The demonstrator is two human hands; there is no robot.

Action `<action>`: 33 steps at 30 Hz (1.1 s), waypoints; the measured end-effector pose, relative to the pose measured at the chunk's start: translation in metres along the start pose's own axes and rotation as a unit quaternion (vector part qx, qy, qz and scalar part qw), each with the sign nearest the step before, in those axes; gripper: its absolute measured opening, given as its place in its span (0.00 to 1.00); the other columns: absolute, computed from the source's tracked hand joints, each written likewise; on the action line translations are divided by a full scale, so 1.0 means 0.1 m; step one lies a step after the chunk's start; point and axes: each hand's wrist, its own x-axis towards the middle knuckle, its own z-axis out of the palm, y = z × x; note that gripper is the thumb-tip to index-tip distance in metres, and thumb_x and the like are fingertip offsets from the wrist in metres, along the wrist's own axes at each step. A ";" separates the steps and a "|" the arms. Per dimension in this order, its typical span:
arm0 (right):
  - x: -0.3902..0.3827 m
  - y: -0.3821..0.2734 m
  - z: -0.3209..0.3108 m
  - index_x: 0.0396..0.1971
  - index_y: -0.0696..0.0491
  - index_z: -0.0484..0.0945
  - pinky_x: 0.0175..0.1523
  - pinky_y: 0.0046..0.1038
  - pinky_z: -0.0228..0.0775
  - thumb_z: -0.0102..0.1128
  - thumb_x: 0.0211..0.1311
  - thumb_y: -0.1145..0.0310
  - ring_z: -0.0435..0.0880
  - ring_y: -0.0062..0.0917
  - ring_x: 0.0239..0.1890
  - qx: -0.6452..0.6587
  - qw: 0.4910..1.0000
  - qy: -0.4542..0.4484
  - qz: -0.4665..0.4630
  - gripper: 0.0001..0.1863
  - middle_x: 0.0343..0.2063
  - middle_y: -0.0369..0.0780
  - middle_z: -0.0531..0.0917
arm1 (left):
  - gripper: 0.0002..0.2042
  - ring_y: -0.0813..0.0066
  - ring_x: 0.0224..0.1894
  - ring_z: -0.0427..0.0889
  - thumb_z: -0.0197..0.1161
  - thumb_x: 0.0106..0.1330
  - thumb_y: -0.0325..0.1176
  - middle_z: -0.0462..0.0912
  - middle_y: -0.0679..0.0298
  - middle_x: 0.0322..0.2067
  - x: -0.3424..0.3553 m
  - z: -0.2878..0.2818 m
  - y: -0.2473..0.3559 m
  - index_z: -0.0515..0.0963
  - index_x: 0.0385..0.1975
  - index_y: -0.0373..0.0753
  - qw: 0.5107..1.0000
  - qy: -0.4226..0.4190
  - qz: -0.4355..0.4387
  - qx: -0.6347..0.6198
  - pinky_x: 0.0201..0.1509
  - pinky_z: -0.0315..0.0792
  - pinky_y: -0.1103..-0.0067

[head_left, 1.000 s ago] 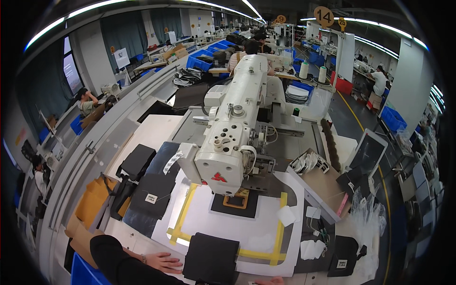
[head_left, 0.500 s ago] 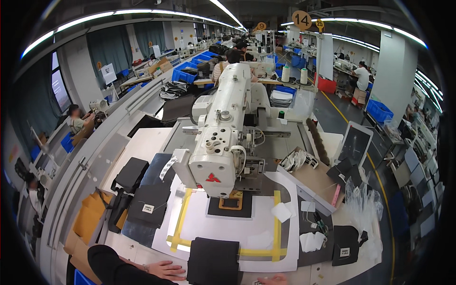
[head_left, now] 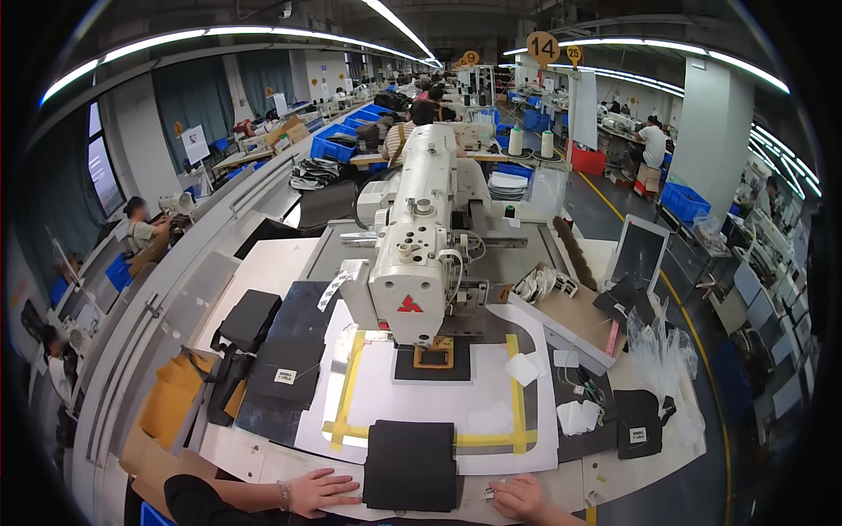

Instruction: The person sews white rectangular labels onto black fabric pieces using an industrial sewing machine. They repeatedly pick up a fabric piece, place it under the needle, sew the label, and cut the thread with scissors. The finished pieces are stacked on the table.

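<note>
My left hand lies flat on the table's front edge, fingers stretched toward a stack of black fabric pieces. To the right of that stack, my right hand pinches a small white fabric label at its fingertips. Beyond the stack a white template sheet edged with yellow tape lies under a large white sewing machine. A black fabric piece sits in the template beneath the machine's yellow-brown clamp frame.
At left lie black pieces with a label, beside a box with yellow material. To the right are thread snips, white scraps, another labelled black piece, a cardboard tray and clear plastic bags.
My view has shifted slightly. More of my right hand shows at the lower edge, now with the label plainly at its fingertips. My left hand stays beside the black stack.
</note>
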 end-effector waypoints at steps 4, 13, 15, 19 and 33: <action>-0.03 0.08 0.01 0.26 0.48 0.78 0.37 0.25 0.70 0.71 0.42 0.72 0.80 0.23 0.27 -0.015 0.998 -0.041 -0.040 0.10 0.38 0.35 0.86 | 0.36 0.63 0.72 0.54 0.59 0.62 0.46 0.54 0.60 0.71 0.02 0.00 0.06 0.54 0.71 0.54 0.999 0.052 0.004 -0.004 0.72 0.50 0.60; 0.26 -0.02 0.14 0.29 0.52 0.81 0.35 0.24 0.75 0.70 0.48 0.76 0.84 0.26 0.28 0.165 0.983 -0.029 0.075 0.08 0.36 0.38 0.87 | 0.23 0.77 0.45 0.80 0.70 0.56 0.41 0.79 0.69 0.52 0.89 -0.59 0.38 0.77 0.53 0.49 0.901 0.398 0.046 0.167 0.44 0.69 0.79; 0.65 -0.03 0.23 0.31 0.55 0.81 0.40 0.24 0.78 0.69 0.52 0.77 0.85 0.28 0.31 0.244 0.962 -0.033 0.115 0.07 0.38 0.41 0.86 | 0.23 0.76 0.44 0.81 0.69 0.56 0.41 0.79 0.69 0.52 1.14 -0.81 0.47 0.77 0.54 0.48 0.895 0.428 0.022 0.122 0.43 0.69 0.79; 1.32 0.05 0.40 0.33 0.58 0.81 0.41 0.22 0.77 0.66 0.55 0.79 0.86 0.25 0.36 0.348 0.920 0.011 0.181 0.06 0.39 0.42 0.86 | 0.18 0.75 0.30 0.83 0.74 0.52 0.34 0.84 0.66 0.41 1.48 -1.13 0.36 0.80 0.44 0.45 0.906 0.419 0.015 0.054 0.31 0.72 0.80; 2.12 1.25 0.96 0.38 0.55 0.84 0.48 0.28 0.77 0.66 0.57 0.72 0.85 0.32 0.42 0.298 0.936 -0.136 0.127 0.08 0.40 0.39 0.86 | 0.09 0.68 0.31 0.87 0.65 0.52 0.19 0.87 0.61 0.36 2.08 -1.34 -1.08 0.83 0.32 0.37 0.880 0.469 0.068 0.015 0.33 0.81 0.79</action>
